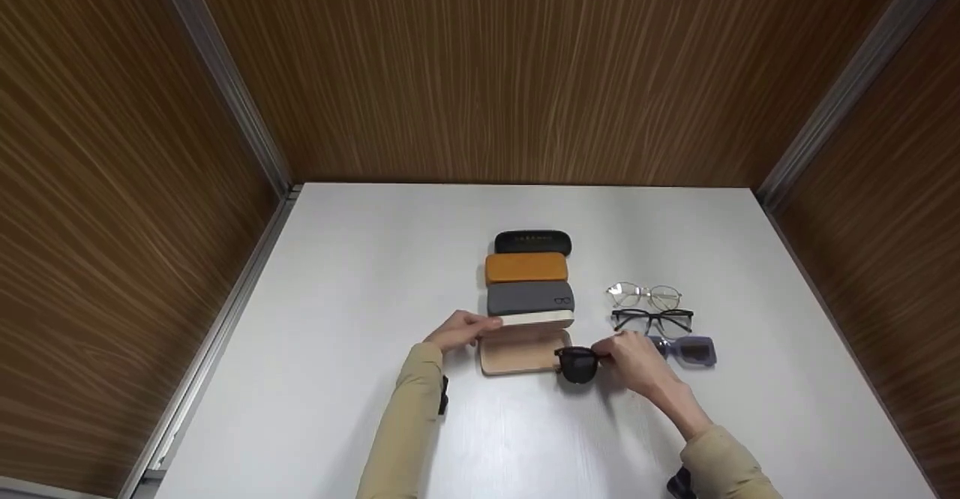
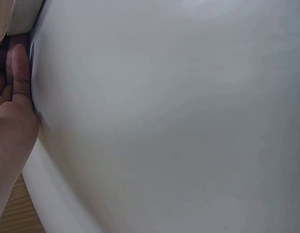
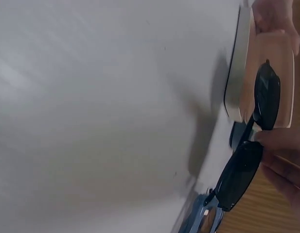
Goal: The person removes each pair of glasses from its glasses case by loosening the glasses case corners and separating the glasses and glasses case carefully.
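Note:
A cream glasses case with a pinkish-tan lining stands with its lid raised in the head view. My left hand holds the lid at its left end, thumb along the edge. In the left wrist view its fingers show beside a corner of the case. Black sunglasses hang from my right hand, just off the case's right end. The right wrist view shows thumb and fingers pinching these sunglasses near the bridge, with one dark lens overlapping the lined case.
Behind the open case lie a grey case, an orange case and a black case in a column. To the right are thin-framed glasses, black-framed glasses and blue-grey sunglasses. Wood-grain panels border the white table.

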The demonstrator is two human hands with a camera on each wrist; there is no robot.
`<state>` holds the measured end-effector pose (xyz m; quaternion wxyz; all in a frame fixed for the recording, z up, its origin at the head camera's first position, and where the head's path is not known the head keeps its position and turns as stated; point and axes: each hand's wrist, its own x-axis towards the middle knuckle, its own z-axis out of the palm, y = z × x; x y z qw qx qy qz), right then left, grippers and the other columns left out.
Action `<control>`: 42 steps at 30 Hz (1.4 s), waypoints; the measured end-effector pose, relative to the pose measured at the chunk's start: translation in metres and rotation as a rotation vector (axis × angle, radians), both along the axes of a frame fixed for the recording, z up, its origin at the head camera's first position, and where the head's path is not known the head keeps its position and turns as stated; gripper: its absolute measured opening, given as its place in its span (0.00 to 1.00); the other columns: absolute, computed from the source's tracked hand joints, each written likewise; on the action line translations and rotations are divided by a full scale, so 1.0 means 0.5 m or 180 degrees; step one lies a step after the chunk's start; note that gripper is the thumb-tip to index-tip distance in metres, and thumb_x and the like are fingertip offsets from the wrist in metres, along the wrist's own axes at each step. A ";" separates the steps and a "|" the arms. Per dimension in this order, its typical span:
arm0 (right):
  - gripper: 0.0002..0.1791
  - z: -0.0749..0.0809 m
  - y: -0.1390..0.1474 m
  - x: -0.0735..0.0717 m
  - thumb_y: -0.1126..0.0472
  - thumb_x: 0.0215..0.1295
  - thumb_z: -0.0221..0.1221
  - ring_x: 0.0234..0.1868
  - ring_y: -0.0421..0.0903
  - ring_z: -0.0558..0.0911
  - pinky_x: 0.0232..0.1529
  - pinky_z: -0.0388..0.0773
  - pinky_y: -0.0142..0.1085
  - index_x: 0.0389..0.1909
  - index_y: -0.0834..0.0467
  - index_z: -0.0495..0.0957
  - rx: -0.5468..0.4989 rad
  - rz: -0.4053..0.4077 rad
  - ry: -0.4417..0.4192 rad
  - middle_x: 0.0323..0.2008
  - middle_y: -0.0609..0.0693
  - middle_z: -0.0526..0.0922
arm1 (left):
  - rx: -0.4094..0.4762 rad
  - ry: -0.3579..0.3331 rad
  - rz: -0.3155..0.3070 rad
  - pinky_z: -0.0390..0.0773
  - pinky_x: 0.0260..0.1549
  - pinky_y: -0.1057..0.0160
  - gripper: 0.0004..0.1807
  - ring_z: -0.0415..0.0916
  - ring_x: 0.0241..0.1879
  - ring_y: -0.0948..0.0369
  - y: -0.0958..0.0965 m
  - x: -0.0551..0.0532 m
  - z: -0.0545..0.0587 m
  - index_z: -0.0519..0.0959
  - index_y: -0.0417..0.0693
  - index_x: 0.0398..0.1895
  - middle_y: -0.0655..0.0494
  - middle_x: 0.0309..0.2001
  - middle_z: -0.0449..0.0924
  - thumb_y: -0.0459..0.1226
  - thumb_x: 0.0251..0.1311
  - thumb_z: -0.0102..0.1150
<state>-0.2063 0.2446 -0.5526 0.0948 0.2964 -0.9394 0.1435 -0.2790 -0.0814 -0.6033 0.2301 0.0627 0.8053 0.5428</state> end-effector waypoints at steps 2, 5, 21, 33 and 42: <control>0.16 0.001 0.014 0.001 0.79 0.43 0.64 0.20 0.37 0.67 0.21 0.68 0.35 0.15 0.55 0.76 0.0013 0.0013 -0.0049 0.16 0.43 0.76 | 0.0003 0.0019 -0.0001 0.74 0.37 0.70 0.27 0.74 0.41 0.65 0.000 0.000 0.000 0.87 0.44 0.51 0.51 0.53 0.86 0.55 0.63 0.62; 0.16 0.003 0.030 0.005 0.81 0.43 0.62 0.20 0.36 0.68 0.22 0.70 0.35 0.14 0.56 0.75 0.0002 0.0021 -0.0103 0.16 0.43 0.77 | 0.0009 0.0023 0.0009 0.74 0.36 0.70 0.26 0.73 0.41 0.65 -0.001 -0.001 0.000 0.86 0.44 0.51 0.52 0.52 0.86 0.55 0.63 0.62; 0.18 -0.009 0.098 0.031 0.79 0.42 0.63 0.22 0.38 0.64 0.24 0.63 0.32 0.12 0.54 0.70 0.0019 -0.0384 -0.0420 0.15 0.38 0.66 | -0.0057 0.0009 -0.0068 0.74 0.38 0.70 0.27 0.74 0.41 0.64 0.000 0.001 0.001 0.86 0.44 0.52 0.50 0.55 0.86 0.56 0.65 0.60; 0.14 -0.007 0.148 0.047 0.79 0.45 0.65 0.29 0.46 0.85 0.29 0.82 0.44 0.30 0.59 0.89 0.0093 -0.0654 -0.0734 0.30 0.52 0.91 | -0.0049 -0.0008 -0.0033 0.74 0.35 0.71 0.26 0.72 0.36 0.66 0.001 -0.001 -0.001 0.87 0.43 0.50 0.51 0.50 0.87 0.54 0.64 0.61; 0.18 -0.010 0.169 0.044 0.80 0.44 0.63 0.22 0.39 0.67 0.24 0.66 0.33 0.13 0.54 0.75 0.0183 -0.0648 -0.0709 0.16 0.40 0.76 | -0.0071 -0.0005 -0.0004 0.74 0.37 0.70 0.25 0.71 0.37 0.66 0.000 -0.002 0.000 0.87 0.44 0.49 0.54 0.49 0.87 0.55 0.64 0.61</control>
